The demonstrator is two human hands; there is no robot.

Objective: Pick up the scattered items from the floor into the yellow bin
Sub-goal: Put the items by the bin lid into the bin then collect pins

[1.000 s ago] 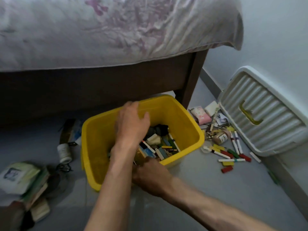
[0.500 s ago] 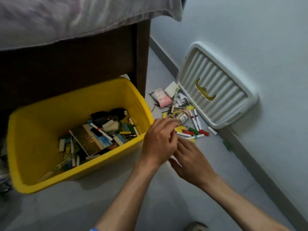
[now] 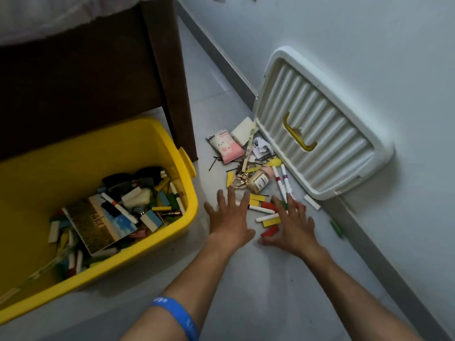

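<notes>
Left hand [image 3: 230, 219] and right hand [image 3: 293, 227]: both flat, fingers spread, grasping nothing, either side of scattered markers and coloured blocks [image 3: 267, 212] on the grey floor [image 3: 258, 279]. Beyond them: small bottle [image 3: 258, 180], pink packet [image 3: 226, 146], near a white ribbed lid [image 3: 320, 124] leaning on the wall. Yellow bin [image 3: 103, 274]: left of the hands, partly filled, beside a brown bed frame [image 3: 86, 70].

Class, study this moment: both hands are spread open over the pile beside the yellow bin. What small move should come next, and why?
Probably close both hands inward. The left hand and right hand, both empty, flank the loose blocks and markers, so cupping them together gathers a handful for the yellow bin.
</notes>
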